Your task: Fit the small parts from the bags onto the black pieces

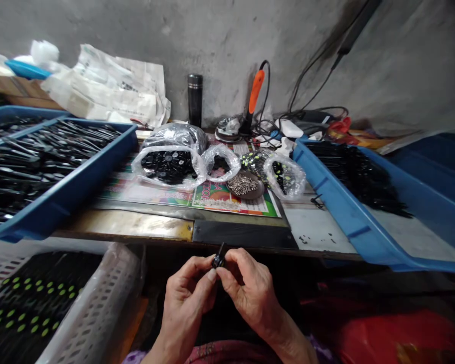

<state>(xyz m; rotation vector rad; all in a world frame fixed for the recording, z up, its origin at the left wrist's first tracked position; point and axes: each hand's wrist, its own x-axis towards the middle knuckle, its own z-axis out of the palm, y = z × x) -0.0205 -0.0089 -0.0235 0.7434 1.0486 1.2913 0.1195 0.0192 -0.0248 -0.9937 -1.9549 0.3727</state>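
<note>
Nearby, blue trays [84, 178] flank plastic bags [199, 169]; fingers [202, 287] pinch black part [218, 261].

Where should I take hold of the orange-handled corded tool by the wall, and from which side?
Probably around the middle of the orange handle, coming from the front left. The tool leans with its handle uppermost, and that long, slim stretch shows bare on the near side. The black cord arches from the top and drops on the right, so a left approach should avoid snagging it.
</note>
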